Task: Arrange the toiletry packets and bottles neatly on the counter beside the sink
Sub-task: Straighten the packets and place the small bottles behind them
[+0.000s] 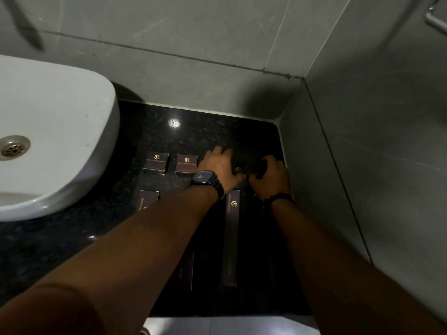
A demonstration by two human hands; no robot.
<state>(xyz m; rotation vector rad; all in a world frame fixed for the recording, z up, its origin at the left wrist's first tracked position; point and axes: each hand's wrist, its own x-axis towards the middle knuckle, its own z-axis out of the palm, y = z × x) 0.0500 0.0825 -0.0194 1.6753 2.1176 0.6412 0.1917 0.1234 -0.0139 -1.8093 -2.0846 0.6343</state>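
Observation:
On the black granite counter (193, 131) right of the sink, two small dark square packets (156, 162) (186, 163) with gold logos lie side by side. A long dark packet (231, 235) lies lengthwise between my forearms, and another packet (146, 200) is partly hidden under my left arm. My left hand (219, 165), with a watch on the wrist, wraps a small dark bottle (238, 166). My right hand (272, 177) closes on a second dark bottle (259, 170) beside it. Both bottles are mostly hidden by fingers and shadow.
A white basin (60, 131) with a metal drain (13, 147) fills the left. Grey tiled walls close the counter at the back and right, forming a corner (296, 93). The counter's front edge (217, 316) lies near the bottom. A metal rail (435, 20) hangs top right.

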